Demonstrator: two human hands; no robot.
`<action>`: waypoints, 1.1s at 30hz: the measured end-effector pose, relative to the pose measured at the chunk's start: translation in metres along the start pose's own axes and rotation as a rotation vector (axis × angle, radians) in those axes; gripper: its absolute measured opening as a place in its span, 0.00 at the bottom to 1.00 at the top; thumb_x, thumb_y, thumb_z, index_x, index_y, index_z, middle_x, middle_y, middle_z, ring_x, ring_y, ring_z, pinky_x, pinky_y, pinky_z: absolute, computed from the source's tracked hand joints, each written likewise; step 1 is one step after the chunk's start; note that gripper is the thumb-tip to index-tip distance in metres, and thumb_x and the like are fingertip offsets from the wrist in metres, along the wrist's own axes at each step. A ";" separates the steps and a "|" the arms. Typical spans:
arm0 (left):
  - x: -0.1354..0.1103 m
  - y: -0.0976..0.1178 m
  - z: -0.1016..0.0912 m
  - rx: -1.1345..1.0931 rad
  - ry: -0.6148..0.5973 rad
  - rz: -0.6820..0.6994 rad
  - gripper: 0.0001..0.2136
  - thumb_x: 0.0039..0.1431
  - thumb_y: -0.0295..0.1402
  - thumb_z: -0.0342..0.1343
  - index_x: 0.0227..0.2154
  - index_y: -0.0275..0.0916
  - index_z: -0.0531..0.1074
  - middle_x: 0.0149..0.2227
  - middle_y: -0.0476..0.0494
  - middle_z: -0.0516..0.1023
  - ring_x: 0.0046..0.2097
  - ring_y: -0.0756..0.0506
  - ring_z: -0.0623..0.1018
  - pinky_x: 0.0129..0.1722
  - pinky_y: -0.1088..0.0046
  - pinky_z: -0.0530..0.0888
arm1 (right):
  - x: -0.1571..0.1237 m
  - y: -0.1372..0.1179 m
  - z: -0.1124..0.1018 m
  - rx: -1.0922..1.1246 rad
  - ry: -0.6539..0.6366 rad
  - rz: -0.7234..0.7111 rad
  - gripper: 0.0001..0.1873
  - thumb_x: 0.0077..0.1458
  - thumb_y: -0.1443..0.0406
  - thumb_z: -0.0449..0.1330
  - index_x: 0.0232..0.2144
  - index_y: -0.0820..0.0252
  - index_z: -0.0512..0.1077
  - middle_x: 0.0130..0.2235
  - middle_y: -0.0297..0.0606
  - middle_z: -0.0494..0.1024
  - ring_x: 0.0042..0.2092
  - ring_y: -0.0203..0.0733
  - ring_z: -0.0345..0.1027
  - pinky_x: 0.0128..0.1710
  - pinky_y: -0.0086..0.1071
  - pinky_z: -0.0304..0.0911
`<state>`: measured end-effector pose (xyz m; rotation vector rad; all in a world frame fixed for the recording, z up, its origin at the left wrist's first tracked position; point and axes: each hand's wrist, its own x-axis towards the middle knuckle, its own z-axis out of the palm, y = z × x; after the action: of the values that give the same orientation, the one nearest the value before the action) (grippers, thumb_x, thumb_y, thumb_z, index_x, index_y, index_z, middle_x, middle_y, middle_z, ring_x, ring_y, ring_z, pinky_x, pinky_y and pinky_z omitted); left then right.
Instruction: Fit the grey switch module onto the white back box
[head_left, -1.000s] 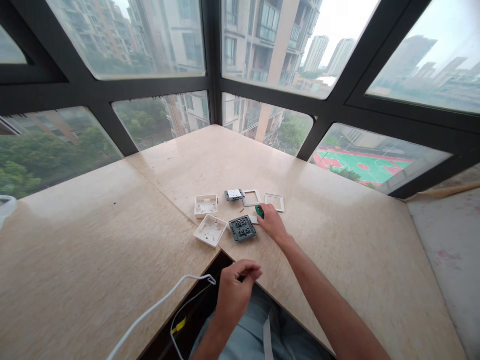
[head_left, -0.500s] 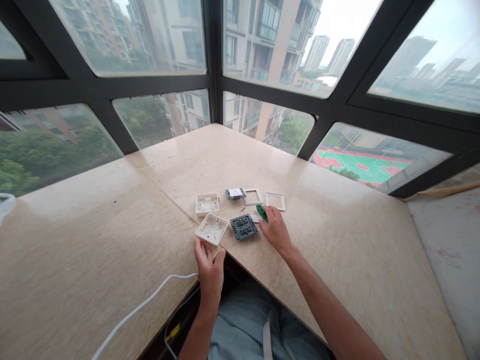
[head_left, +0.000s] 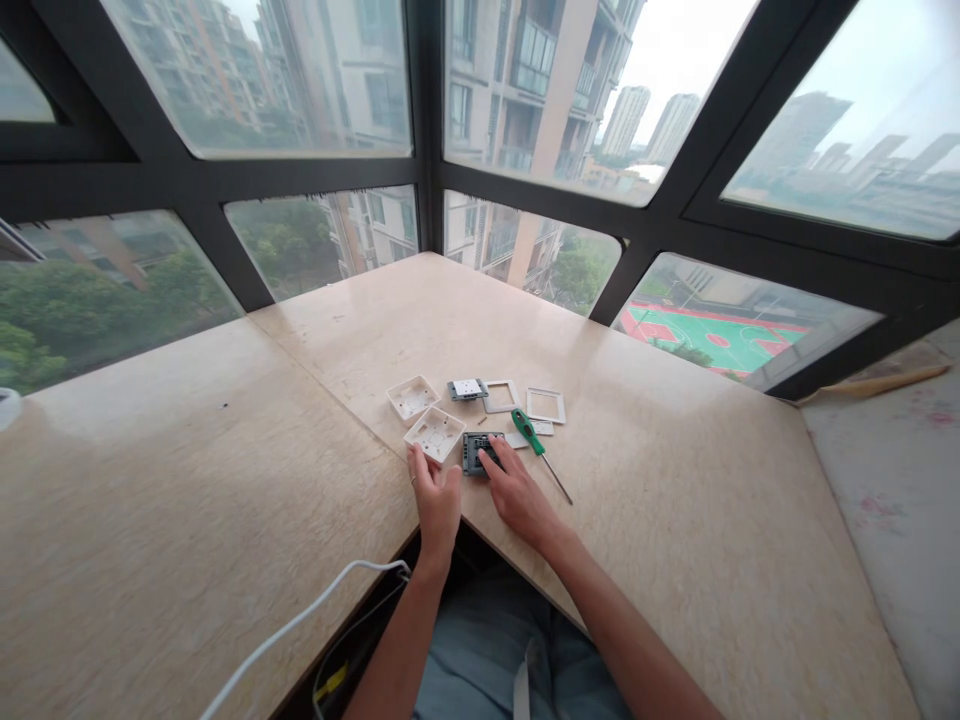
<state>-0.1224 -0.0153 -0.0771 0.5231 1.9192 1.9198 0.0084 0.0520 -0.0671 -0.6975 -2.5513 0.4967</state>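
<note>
My left hand is at the near corner of a square white mounting box, its fingers against the edge and thumb close to the near side. My right hand has its fingers on a dark grey switch module, partly covering it; its back faces up. Just beyond that hand lies a green-handled screwdriver, its shaft pointing toward me and right. Behind the held box sits a second white mounting box. A small screw lies between the parts.
Another switch module, white on top, lies behind, with two white frames to its right. White flat pieces lie by the screwdriver. A white cable crosses the stone counter at the front left. Windows border the far sides.
The screwdriver has left my right hand and lies on the counter. That hand has moved left onto the dark module. My left hand and the near mounting box have shifted away and right.
</note>
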 end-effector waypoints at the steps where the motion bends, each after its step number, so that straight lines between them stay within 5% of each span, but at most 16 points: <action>1: 0.002 0.000 0.003 0.010 0.003 0.002 0.36 0.58 0.28 0.58 0.68 0.34 0.53 0.73 0.28 0.46 0.73 0.35 0.52 0.68 0.58 0.60 | 0.005 0.003 0.005 0.002 0.001 0.007 0.36 0.57 0.80 0.47 0.66 0.60 0.62 0.69 0.53 0.59 0.73 0.53 0.45 0.67 0.57 0.55; 10: 0.009 0.003 0.012 0.067 -0.026 0.072 0.35 0.53 0.27 0.62 0.65 0.39 0.60 0.72 0.30 0.50 0.72 0.33 0.57 0.69 0.55 0.60 | 0.037 0.010 0.013 -0.016 0.016 0.038 0.36 0.56 0.79 0.50 0.66 0.62 0.62 0.70 0.54 0.58 0.73 0.54 0.42 0.69 0.56 0.51; 17: -0.026 0.011 0.001 0.127 -0.069 0.213 0.22 0.57 0.26 0.55 0.56 0.35 0.67 0.66 0.28 0.60 0.69 0.35 0.61 0.67 0.54 0.63 | -0.006 -0.009 0.001 -0.019 0.054 0.026 0.28 0.61 0.73 0.52 0.63 0.65 0.65 0.69 0.55 0.59 0.72 0.55 0.47 0.68 0.55 0.54; 22: -0.053 0.018 0.014 0.192 -0.312 0.356 0.13 0.59 0.25 0.51 0.46 0.39 0.72 0.48 0.38 0.78 0.52 0.40 0.78 0.53 0.58 0.76 | -0.051 -0.001 -0.027 0.143 0.226 0.024 0.21 0.64 0.69 0.53 0.57 0.55 0.72 0.63 0.46 0.70 0.66 0.50 0.61 0.65 0.51 0.60; 26: -0.069 0.022 0.036 0.213 -0.524 0.378 0.09 0.60 0.25 0.51 0.39 0.39 0.75 0.40 0.42 0.82 0.42 0.44 0.81 0.43 0.66 0.78 | -0.087 0.023 -0.062 0.215 0.385 0.164 0.16 0.65 0.66 0.54 0.49 0.51 0.78 0.53 0.43 0.80 0.57 0.48 0.72 0.59 0.48 0.68; 33: -0.094 0.025 0.087 0.293 -0.847 0.464 0.11 0.56 0.21 0.53 0.36 0.39 0.78 0.37 0.44 0.83 0.39 0.45 0.81 0.41 0.70 0.77 | -0.151 0.083 -0.107 0.287 0.657 0.559 0.13 0.58 0.57 0.59 0.36 0.58 0.80 0.39 0.47 0.84 0.42 0.52 0.79 0.46 0.48 0.73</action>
<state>0.0029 0.0116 -0.0519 1.6700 1.5561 1.2652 0.2106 0.0599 -0.0636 -1.2262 -1.6256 0.6585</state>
